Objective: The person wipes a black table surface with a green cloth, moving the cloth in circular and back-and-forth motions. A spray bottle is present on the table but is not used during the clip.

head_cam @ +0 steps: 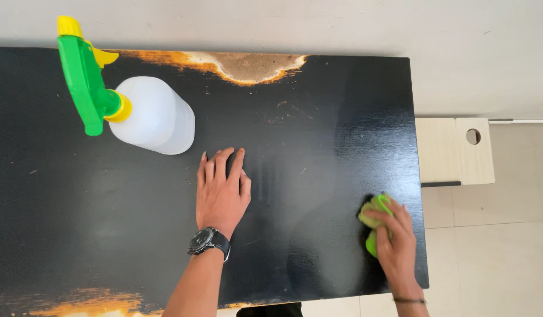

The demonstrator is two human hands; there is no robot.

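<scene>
- Black tabletop (318,117) fills most of the frame, glossy and scuffed, with the veneer worn down to raw orange-brown board along the top edge (248,66) and again at the bottom left. If those bare patches get wet I'd guess they swell or flake more; nothing seals them.
- White spray bottle (157,120) with the green and yellow trigger head (86,79) stands in the upper left of the frame, just up and left of the left hand. It's tall and top-heavy looking, so one careless sweep of that arm could knock it over or shove it toward the far edge.
- Left hand (222,194), near the middle of the frame, lies flat on the table, fingers loose and spread a little, holding nothing. There's a dark watch on the wrist (208,240). Leaning weight on a slick surface like that, the palm could slide, and the watch could add another scratch.
- Right hand (394,240), lower right, has its fingers curled down over a yellow-green cloth (374,211), pressing it onto the table right by the right-hand edge. That close, a stroke outward could run off the side, and the cloth could drop to the tiled floor (494,252).
- Small pale bench with a round hole (456,149) sits past that edge, in knuckle range if the hand overshoots.
</scene>
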